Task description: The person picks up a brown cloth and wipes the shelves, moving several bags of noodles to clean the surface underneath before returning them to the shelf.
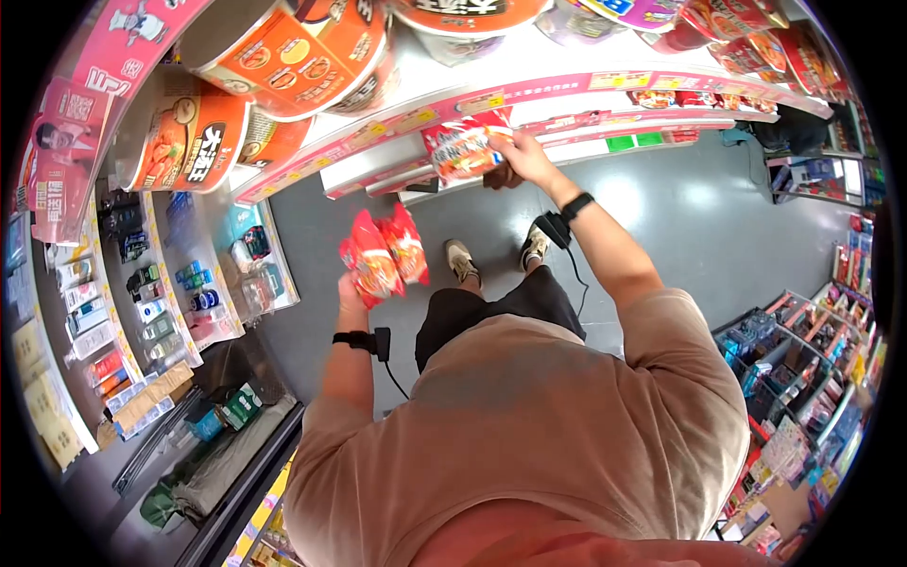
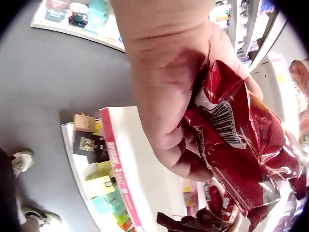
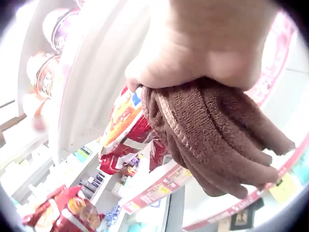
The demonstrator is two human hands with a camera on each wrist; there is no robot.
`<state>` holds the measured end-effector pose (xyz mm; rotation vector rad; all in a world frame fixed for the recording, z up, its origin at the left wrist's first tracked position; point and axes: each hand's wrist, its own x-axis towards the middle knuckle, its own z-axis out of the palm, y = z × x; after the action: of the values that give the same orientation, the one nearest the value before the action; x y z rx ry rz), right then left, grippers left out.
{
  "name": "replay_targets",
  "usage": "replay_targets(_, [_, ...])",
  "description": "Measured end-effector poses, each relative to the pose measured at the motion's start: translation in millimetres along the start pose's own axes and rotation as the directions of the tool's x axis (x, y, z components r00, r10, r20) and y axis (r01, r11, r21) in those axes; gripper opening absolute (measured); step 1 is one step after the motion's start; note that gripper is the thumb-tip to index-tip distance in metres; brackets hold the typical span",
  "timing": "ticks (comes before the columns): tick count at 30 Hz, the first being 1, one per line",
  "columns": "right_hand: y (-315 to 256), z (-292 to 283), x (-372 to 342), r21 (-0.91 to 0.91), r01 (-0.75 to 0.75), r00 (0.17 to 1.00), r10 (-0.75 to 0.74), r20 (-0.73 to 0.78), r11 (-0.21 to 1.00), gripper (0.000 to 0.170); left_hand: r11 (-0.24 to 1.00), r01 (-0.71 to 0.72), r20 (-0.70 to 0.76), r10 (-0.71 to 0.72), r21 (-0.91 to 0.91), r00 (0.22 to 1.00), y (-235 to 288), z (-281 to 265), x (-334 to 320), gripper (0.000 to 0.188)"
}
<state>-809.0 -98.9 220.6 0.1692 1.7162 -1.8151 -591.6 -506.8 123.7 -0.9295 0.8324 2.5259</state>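
Two red instant noodle packets (image 1: 383,255) are gripped by my left hand (image 1: 351,293), low in front of the shelves. The left wrist view shows its fingers curled round the crinkled end of a red packet (image 2: 231,140) with a barcode. My right hand (image 1: 521,156) holds another red and orange noodle packet (image 1: 463,146) at the edge of the shelf. A folded brown cloth (image 3: 207,135) is bunched in that same hand, hanging out below the palm in the right wrist view. The right hand's fingertips are mostly hidden there.
Large orange noodle tubs (image 1: 293,61) crowd the upper shelf, whose pink price strip (image 1: 416,113) curves along its edge. Lower white shelves (image 1: 368,170) lie below it. Side shelves (image 1: 142,283) with small goods stand at the left. Grey floor (image 1: 652,217) stretches around the person's shoes (image 1: 463,260).
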Motion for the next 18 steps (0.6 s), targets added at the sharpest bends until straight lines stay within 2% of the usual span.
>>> replay_targets(1, [16.5,-3.3,-1.6,0.095,0.015,1.0,-0.014,-0.002,0.995,0.032,0.996,0.089,0.041,-0.088,-0.019,0.995,-7.6,-17.5,-6.1,0.058])
replay_targets(2, [34.1,-5.6,-6.5,0.079,0.064,0.998,-0.063,-0.018,0.995,0.03,0.983,0.179,0.084,-0.175,-0.031,0.981,-11.0,-27.3,-8.2,0.057])
replay_targets(3, [57.0,-9.4,-9.2,0.032,0.133,0.991,-0.132,-0.035,0.991,0.029,0.974,0.225,0.053,-0.225,0.009,0.973,-11.4,-26.3,-7.1,0.056])
replay_targets(4, [63.2,-3.6,-24.3,0.134,0.094,0.995,-0.088,-0.053,0.986,0.029,0.959,0.278,0.017,-0.279,0.05,0.96,-13.8,-20.3,-8.9,0.055])
replay_targets(5, [85.4,-7.0,-31.2,0.027,0.153,0.987,-0.152,-0.043,0.988,0.028,0.939,0.332,-0.019,-0.332,0.09,0.943,-16.7,-15.9,-6.8,0.054])
replay_targets(6, [100.6,-7.1,-37.1,-0.08,0.211,0.977,-0.213,-0.029,0.974,0.027,0.94,0.319,-0.052,-0.315,0.121,0.948,-20.3,-14.0,2.0,0.052])
replay_targets(8, [127.1,0.4,-51.1,-0.045,0.327,0.945,-0.328,0.0,0.944,0.027,0.932,0.312,-0.126,-0.292,0.183,0.948,-25.3,-16.1,24.3,0.049])
replay_targets(9, [118.5,5.3,-64.6,-0.019,0.224,0.975,-0.223,0.016,0.974,0.024,0.896,0.359,-0.188,-0.318,0.26,0.929,-22.6,-22.4,37.6,0.043])
replay_targets(12, [161.9,8.9,-64.8,0.043,0.115,0.993,-0.115,-0.007,0.992,0.025,0.879,0.351,-0.183,-0.306,0.323,0.934,-22.0,-23.9,77.7,0.046])
replay_targets(15, [230.4,2.9,-45.0,-0.028,-0.005,0.993,0.002,-0.116,1.0,0.029,0.859,0.332,-0.269,-0.239,0.388,0.933,-21.2,-19.0,116.9,0.044])
replay_targets(16, [256.2,-0.2,-40.1,-0.04,-0.053,0.985,0.046,-0.165,0.998,0.031,0.867,0.318,-0.251,-0.233,0.384,0.939,-21.6,-21.5,129.0,0.045])
replay_targets(18, [228.9,3.7,-54.6,0.005,-0.018,0.968,0.018,-0.25,1.0,0.038,0.886,0.29,-0.197,-0.231,0.362,0.953,-24.0,-23.7,164.4,0.045])
